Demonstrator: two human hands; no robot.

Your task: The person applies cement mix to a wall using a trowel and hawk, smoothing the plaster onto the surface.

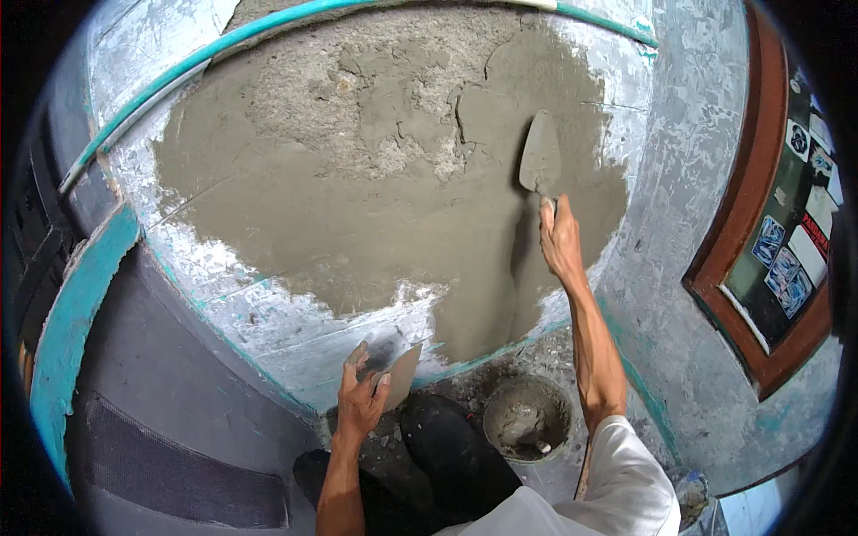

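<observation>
My right hand (560, 238) is closed round the handle of a pointed trowel (541, 154), its grey blade lying against the wall with the tip up. Around the blade spreads wet grey mortar (357, 228), smooth below and at the sides. Higher up, a rough patch (308, 116) of bare, pitted wall shows with ragged mortar lumps beside it. Low on the left, my left hand (362, 397) grips a thin, flat plate (402, 377) between thumb and fingers, in front of the white, flaking wall. What the plate is made of I cannot tell.
A bucket (527, 418) with mortar in it stands on the floor by my dark-trousered knees. A turquoise pipe (241, 31) arches across the wall's top. At right is a brown-framed window (760, 214) with stickers; at left, a turquoise-edged ledge (76, 330) and a dark mesh mat (183, 464).
</observation>
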